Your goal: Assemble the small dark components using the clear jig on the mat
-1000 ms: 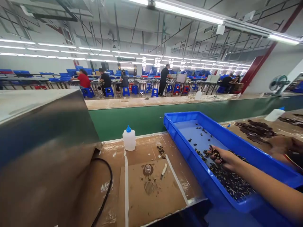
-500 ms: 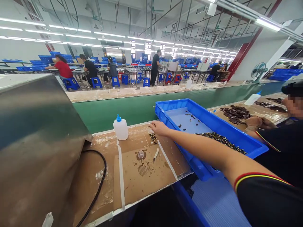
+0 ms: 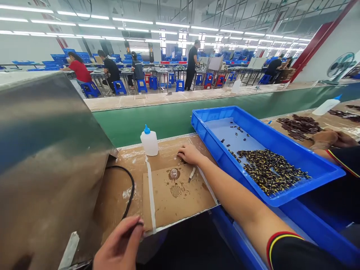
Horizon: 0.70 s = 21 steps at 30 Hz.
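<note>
My left hand (image 3: pixel 119 245) is at the bottom of the view, near the board's front edge. Its thumb and forefinger pinch a small dark piece (image 3: pixel 140 224), mostly hidden by the fingertips. Farther back, my right hand (image 3: pixel 189 153) reaches down to the bench with curled fingers, over the spot of a little heap of small parts. The hand covers most of that heap, and what its fingertips hold is hidden. Between the hands lies a cardboard sheet (image 3: pixel 164 210) with a small clear cup (image 3: pixel 174 173) and a light-handled knife-like tool (image 3: pixel 192 174).
A white squeeze bottle (image 3: pixel 150 143) with blue cap stands behind the cardboard. On the right, a blue tray (image 3: pixel 292 155) holds many black-and-yellow parts. A metal housing (image 3: pixel 50 168) and black cable (image 3: pixel 131 187) are left. A co-worker's hands (image 3: pixel 332 138) are beside dark pieces (image 3: pixel 299 125).
My left hand has come into view at the bottom with a small dark piece. My right hand has lowered onto the little heap. The view has shifted, showing more of the tray.
</note>
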### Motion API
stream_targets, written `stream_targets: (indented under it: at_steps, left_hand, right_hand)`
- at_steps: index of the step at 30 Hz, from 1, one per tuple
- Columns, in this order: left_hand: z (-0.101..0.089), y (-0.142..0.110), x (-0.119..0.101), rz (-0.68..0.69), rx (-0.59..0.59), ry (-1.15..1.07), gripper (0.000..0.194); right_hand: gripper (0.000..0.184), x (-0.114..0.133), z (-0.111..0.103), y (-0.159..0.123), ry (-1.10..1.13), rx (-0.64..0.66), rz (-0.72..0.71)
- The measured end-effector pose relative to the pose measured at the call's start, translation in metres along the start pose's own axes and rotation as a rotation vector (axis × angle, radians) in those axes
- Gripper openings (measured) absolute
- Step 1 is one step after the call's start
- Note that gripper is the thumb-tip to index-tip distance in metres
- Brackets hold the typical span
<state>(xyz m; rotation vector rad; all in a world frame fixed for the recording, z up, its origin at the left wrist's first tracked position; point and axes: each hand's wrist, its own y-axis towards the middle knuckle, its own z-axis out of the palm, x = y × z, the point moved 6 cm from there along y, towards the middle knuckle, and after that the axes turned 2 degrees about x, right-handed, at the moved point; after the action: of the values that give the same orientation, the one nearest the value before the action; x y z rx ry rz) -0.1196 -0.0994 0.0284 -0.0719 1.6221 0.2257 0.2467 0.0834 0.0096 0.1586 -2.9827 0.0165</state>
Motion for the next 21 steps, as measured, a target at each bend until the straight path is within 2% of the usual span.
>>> stream_targets:
  at_steps: [3,5,10,13,17,21]
  left_hand:
    - [0.040,0.030,0.024,-0.075,0.111,-0.104,0.042]
    - [0.062,0.051,0.028,-0.087,0.176,-0.144,0.046]
    - [0.108,0.092,0.013,-0.099,0.286,-0.186,0.047]
    - [0.133,0.116,0.003,-0.095,0.316,-0.260,0.049]
    - [0.156,0.147,0.005,-0.091,0.346,-0.342,0.054]
    - [0.162,0.157,0.030,-0.174,0.317,-0.391,0.061]
  right_hand:
    - [0.029,-0.007,0.000,-0.004,0.087,-0.065,0.013]
    - [0.027,-0.013,-0.001,-0.006,0.157,-0.109,0.011]
    - [0.028,-0.037,-0.004,-0.016,0.305,-0.232,0.029]
    - [0.028,-0.048,-0.002,-0.021,0.372,-0.262,0.029]
    - [0.026,-0.051,-0.001,-0.028,0.412,-0.242,0.011]
    - [0.028,-0.044,-0.007,-0.035,0.476,-0.319,0.011]
